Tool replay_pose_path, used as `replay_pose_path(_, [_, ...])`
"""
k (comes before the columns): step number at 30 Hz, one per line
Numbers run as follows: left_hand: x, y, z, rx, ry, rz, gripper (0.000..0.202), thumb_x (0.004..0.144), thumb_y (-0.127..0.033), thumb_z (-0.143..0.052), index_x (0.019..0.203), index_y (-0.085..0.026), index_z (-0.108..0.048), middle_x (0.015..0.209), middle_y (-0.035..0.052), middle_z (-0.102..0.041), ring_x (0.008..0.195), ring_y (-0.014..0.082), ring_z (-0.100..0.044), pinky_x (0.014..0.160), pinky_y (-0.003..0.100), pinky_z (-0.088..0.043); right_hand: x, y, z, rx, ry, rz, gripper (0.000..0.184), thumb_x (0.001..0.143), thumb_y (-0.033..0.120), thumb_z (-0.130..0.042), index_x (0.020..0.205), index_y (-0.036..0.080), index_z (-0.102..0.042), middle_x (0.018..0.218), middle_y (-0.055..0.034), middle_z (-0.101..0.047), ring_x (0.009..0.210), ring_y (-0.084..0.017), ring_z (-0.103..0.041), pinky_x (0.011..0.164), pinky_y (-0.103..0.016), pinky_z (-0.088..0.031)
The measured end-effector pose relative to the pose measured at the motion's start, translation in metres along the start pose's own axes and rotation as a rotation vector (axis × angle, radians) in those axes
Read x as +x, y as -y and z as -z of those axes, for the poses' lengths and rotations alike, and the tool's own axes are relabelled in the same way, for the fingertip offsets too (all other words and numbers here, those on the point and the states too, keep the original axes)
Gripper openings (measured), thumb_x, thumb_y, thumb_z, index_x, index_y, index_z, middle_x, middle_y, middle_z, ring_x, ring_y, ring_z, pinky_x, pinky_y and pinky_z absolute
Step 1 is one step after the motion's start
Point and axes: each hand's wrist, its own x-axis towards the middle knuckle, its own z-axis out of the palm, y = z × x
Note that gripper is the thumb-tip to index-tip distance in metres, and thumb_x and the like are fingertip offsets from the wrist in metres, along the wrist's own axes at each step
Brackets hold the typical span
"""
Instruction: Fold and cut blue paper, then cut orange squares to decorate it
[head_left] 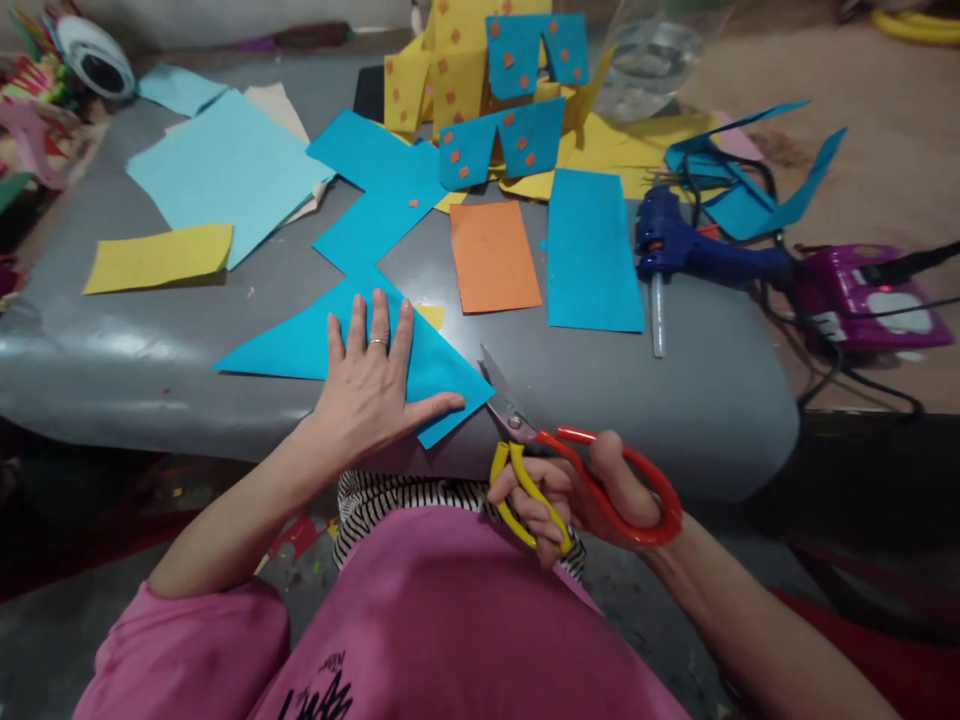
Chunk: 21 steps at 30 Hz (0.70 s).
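Flat on a sheet of blue paper (442, 370) lies my left hand (371, 370), fingers extended and a ring on one of them. The paper has a pointed left end and a right corner near the table's front edge. My right hand (577, 490) grips a pair of scissors (515, 421) with one red and one yellow handle loop. The scissor blades are parted around the paper's right corner. Whether they touch it I cannot tell. Just beyond my left hand, a scrap of yellow paper (430, 317) shows partly from under the blue sheet.
Orange paper (495, 257), a blue rectangle (594, 250), a zigzag blue piece (382, 190), pale blue sheets (225, 175) and a yellow strip (161, 258) lie around. Spotted paper shapes (499, 140) stand at the back. A glue gun (705, 245) with cords lies right, near a purple box (862, 300).
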Motion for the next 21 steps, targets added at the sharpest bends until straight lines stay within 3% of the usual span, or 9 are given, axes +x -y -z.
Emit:
replay_pose_path(7, [0.001, -0.003, 0.004, 0.037, 0.055, 0.018, 0.121, 0.079, -0.092, -0.03, 0.161, -0.004, -0.017, 0.166, 0.0301, -0.011, 0.154, 0.0502, -0.007, 0.119, 0.071, -0.007, -0.001, 0.003, 0.004, 0.035, 0.004, -0.012, 0.093, 0.081, 0.09, -0.032, 0.108, 0.009, -0.067, 0.078, 0.0008, -0.046, 0.061, -0.009, -0.046, 0.059, -0.028, -0.061])
replay_pose_path(15, [-0.006, 0.005, 0.013, 0.077, 0.162, -0.037, 0.12, 0.078, -0.093, -0.029, 0.162, -0.009, -0.015, 0.168, 0.0247, -0.006, 0.155, 0.0484, -0.004, 0.12, 0.069, -0.007, 0.0, -0.001, -0.008, 0.063, -0.002, -0.077, 0.093, 0.087, 0.087, -0.025, 0.108, 0.007, -0.068, 0.077, -0.0001, -0.048, 0.059, -0.009, -0.049, 0.062, -0.033, -0.062])
replay_pose_path(21, [-0.006, 0.009, 0.01, 0.068, 0.138, -0.045, 0.121, 0.078, -0.092, -0.032, 0.162, -0.007, -0.013, 0.168, 0.0273, -0.005, 0.154, 0.0499, -0.002, 0.118, 0.071, -0.006, 0.004, 0.002, -0.012, 0.058, -0.023, -0.075, 0.099, 0.081, 0.092, -0.024, 0.11, 0.008, -0.067, 0.076, 0.0007, -0.044, 0.059, -0.01, -0.046, 0.052, -0.027, -0.058])
